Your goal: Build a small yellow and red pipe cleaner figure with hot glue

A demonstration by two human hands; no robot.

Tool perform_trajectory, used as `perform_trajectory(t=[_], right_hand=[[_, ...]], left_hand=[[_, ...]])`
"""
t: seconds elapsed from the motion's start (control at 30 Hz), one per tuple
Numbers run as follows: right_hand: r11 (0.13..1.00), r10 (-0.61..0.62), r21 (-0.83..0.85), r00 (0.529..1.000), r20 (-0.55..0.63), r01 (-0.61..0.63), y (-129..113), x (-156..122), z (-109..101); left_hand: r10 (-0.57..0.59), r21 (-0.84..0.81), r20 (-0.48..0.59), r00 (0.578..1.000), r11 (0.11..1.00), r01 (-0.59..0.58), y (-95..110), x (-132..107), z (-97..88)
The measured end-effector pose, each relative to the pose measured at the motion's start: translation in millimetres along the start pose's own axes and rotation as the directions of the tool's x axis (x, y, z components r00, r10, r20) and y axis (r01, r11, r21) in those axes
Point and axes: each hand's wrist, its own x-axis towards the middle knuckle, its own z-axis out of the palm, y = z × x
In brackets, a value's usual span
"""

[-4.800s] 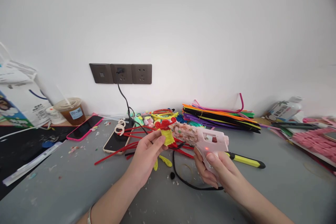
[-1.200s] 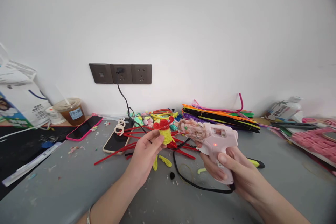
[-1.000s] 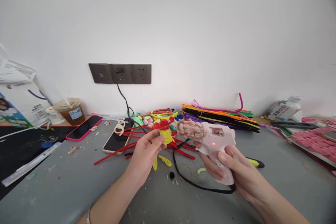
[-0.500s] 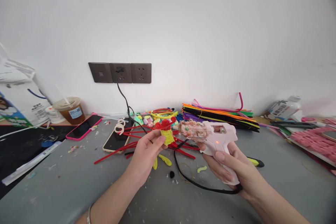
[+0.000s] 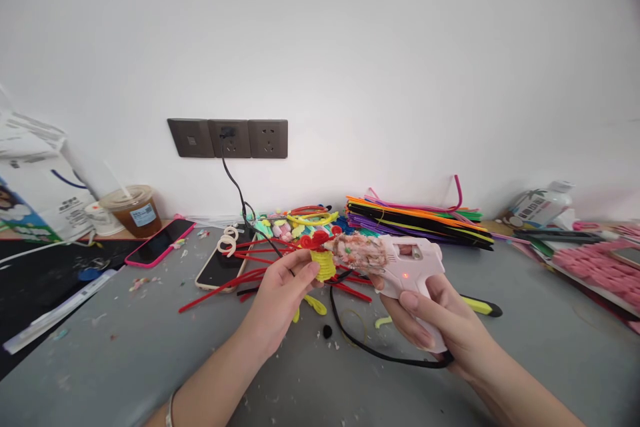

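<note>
While the left hand [image 5: 280, 297] pinches a small yellow-and-red pipe-cleaner figure [image 5: 323, 261] between thumb and fingers [image 5: 300, 260], lifted just above the grey desk [image 5: 125, 347], the right hand [image 5: 437, 323] has its fingers wrapped tight round the grip of a pale pink plastic glue gun [image 5: 413, 265]. The gun's glue-crusted nozzle meets the figure's side; its red lamp glows. A black cord [image 5: 370, 350] loops on the desk beneath. Loose red pipe cleaners [image 5: 220, 287] lie behind the left hand, and a flat stack of many-coloured pipe cleaners [image 5: 420, 220] sits by the white wall [image 5: 350, 47].
</note>
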Motion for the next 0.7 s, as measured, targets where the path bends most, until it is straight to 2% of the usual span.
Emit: perform_trajectory(t=[0.7], right_hand=[[0.996, -0.068, -0.051, 0.997, -0.019, 0.067, -0.1, 1.9, -0.9]], left_hand=[[0.004, -0.01, -0.017, 1.0, 1.0, -0.004, 0.9, 0.3, -0.9]])
